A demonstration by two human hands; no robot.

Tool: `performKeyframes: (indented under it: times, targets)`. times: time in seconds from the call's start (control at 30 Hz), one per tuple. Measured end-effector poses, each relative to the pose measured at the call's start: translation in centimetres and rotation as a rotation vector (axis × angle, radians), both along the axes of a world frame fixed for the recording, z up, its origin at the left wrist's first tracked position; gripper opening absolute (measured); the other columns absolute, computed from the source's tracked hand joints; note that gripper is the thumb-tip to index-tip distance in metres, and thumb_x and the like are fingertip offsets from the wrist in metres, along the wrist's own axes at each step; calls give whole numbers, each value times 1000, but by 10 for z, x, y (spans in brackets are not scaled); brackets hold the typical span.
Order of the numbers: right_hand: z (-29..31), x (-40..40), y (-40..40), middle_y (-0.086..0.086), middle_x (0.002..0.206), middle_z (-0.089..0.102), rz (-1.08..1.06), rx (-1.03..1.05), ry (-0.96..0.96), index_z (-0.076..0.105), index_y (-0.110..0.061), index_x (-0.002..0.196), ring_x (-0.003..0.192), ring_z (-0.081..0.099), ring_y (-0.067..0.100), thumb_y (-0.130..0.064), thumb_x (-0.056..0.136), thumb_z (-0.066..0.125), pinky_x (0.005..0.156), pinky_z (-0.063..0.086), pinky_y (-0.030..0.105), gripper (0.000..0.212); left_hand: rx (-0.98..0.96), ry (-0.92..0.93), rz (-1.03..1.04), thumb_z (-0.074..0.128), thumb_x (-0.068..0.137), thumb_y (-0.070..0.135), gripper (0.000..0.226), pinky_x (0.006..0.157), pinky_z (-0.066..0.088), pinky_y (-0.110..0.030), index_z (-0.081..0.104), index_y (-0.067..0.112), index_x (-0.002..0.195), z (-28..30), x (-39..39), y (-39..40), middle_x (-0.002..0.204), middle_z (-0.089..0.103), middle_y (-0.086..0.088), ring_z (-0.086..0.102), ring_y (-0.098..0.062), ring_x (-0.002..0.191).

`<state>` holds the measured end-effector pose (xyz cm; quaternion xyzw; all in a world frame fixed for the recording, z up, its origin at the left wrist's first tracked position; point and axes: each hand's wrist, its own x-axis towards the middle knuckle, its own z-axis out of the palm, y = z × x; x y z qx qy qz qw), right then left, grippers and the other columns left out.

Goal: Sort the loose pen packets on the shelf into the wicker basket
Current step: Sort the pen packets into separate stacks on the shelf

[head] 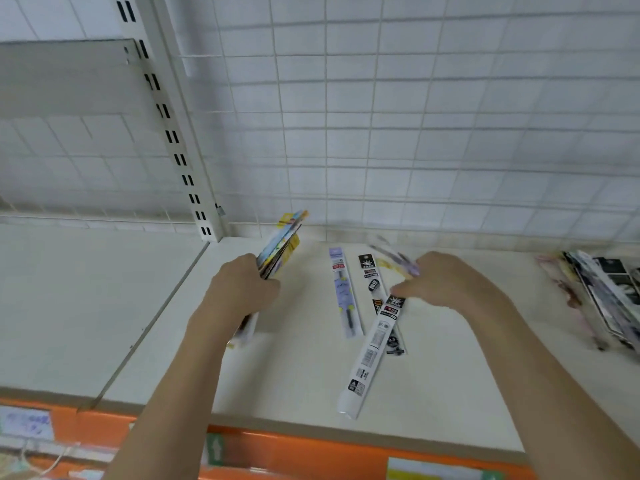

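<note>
Left hand (242, 289) clamped on a fanned bundle of colourful pen packets (282, 242); right hand (446, 280) pinching a long white packet (372, 355) above the cream shelf (294, 375), lilac packet (343, 292) flat between.

The white shelf (450, 358) bears loose pen packets (344, 292) (a stack (602, 299) far right).

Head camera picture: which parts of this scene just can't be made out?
- Wicker basket: nowhere in the head view.
- Right hand: motion blur smears its fingers and the packet there, so the grip is unclear.
- Bundle of packets held by the left hand: count hidden by overlap and the hand.
- Pile of packets: cut by the right edge, blurred.
- Print on the lilac packet: too small.
</note>
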<state>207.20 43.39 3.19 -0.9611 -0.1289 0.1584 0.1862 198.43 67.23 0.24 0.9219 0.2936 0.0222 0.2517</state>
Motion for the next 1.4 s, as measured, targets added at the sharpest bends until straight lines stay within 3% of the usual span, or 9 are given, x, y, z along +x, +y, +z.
performKeyframes:
  times: [0.13, 0.4, 0.77, 0.9, 1.03, 1.13, 1.27, 1.33, 1.4]
  targets:
    - [-14, -17, 9, -1, 60, 42, 38, -77, 19, 40, -13, 60, 53, 41, 11, -45, 77, 69, 47, 29, 24, 47, -6, -86, 68, 53, 81, 20, 13, 50, 31, -26, 45, 10, 83, -4, -4, -7, 72, 48, -4, 47, -20, 63]
    - [-10, -7, 2, 1, 59, 36, -29, 67, 20, 31, -13, 59, 50, 35, 14, -24, 84, 63, 45, 23, 26, 42, -21, -120, 126, 52, 81, 20, 13, 57, 37, -28, 48, 10, 89, -14, -12, -15, 75, 52, -5, 52, -25, 69]
    - [3, 17, 0, 3, 76, 67, -80, 378, -24, 48, -11, 90, 43, 55, 2, -12, 95, 42, 44, 37, 19, 8, -90, -308, 144, 48, 84, 10, 11, 60, 36, -30, 48, 7, 95, -11, -17, -19, 70, 49, -4, 51, -31, 72]
    - [-12, 22, 18, 8, 91, 56, -101, 244, -207, 47, -5, 109, 77, 57, 26, -36, 93, 50, 68, 44, 30, 35, -124, -462, 192, 47, 85, 6, 16, 64, 42, -33, 45, 8, 101, -9, -22, -18, 75, 54, -7, 56, -36, 76]
    - [-31, 10, 51, 1, 92, 40, 30, -2, -149, 41, -33, 135, 87, 46, 21, -71, 77, 48, 69, 39, 29, 69, -167, -517, 186, 47, 86, 5, 17, 63, 45, -34, 45, 11, 102, -7, -23, -17, 73, 56, -5, 58, -32, 72]
    - [-28, 4, 68, -2, 82, 41, 22, -116, -83, 48, -17, 111, 94, 50, 21, -53, 75, 63, 68, 40, 25, 53, -165, -510, 152, 46, 87, 5, 18, 54, 40, -28, 43, 15, 100, -7, -23, -19, 69, 52, 3, 53, -20, 62]
    - [-13, 7, 84, -5, 47, 57, 111, -256, 127, 37, -46, 125, 65, 55, 19, -13, 77, 50, 68, 48, 22, 60, -194, -505, 133, 47, 86, 6, 18, 47, 36, -23, 44, 17, 101, -6, -25, -17, 68, 50, 6, 50, -10, 56]
    - [-11, 2, 81, 0, 52, 51, 70, -246, 42, 48, -27, 85, 59, 51, 20, -12, 79, 47, 55, 39, 19, 16, -203, -526, 136, 47, 85, 6, 21, 53, 42, -28, 47, 13, 105, -7, -25, -18, 68, 51, 5, 52, -16, 60]
    - [-13, -7, 78, -1, 65, 46, 28, -242, -98, 41, -15, 70, 62, 50, 20, -15, 81, 50, 54, 33, 20, 14, -225, -545, 140, 48, 84, 8, 22, 59, 50, -38, 47, 14, 104, -8, -25, -17, 68, 54, 1, 57, -27, 62]
